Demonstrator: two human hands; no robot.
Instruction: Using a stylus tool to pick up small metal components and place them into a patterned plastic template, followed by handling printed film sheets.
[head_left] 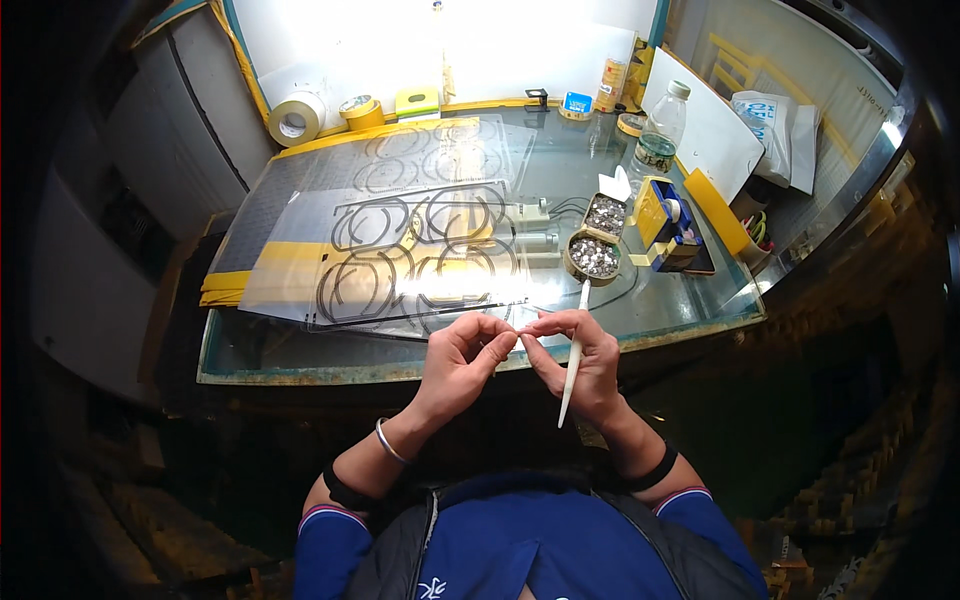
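Observation:
My left hand (455,368) and my right hand (592,362) meet at the fingertips just over the glass table's near edge. The left thumb and forefinger are pinched together; whatever they hold is too small to make out. A slim white tapered stick (571,385) is tucked in my right hand, its thin end pointing down toward me. The right thumb and forefinger touch the left fingertips. Beyond the hands lies a clear sheet (412,262) with dark curved lines and rings. A round tin (572,270) and a square box (590,228) hold many small shiny bits.
A blue and yellow tape dispenser (665,225) and a clear bottle (663,128) stand on the right. Along the back left are a wide tape roll (296,119) and a yellow tape roll (362,112). The glass table (290,345) has a taped, worn front edge.

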